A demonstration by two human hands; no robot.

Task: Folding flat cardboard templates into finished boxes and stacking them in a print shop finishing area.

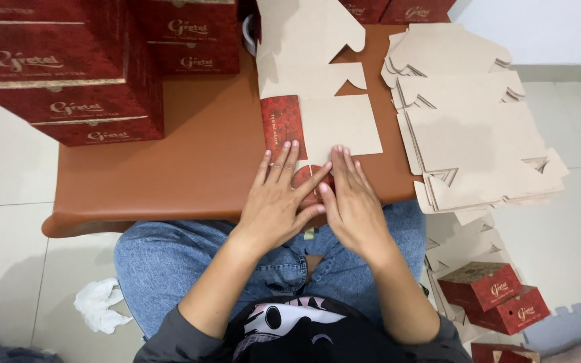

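in the head view, the left hand (pixel 278 202) and right hand (pixel 352 198) are lying flat, fingers spread, pressing a flat cardboard box blank (pixel 331 121) at the near edge of the brown bench (pixel 169 168). more blanks (pixel 472 128) are lying stacked at right; red boxes (pixel 68 74) are standing at left.

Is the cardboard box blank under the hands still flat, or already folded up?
Mostly flat: the tan die-cut cardboard blank lies spread on the brown table; only its near end is being creased under both hands.

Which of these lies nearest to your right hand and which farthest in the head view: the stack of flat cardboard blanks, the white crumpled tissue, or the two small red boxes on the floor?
From the right hand:
1. Stack of flat cardboard blanks, just right, on the table.
2. Two small red boxes, lower right, on the floor.
3. White crumpled tissue, far left, on the floor.
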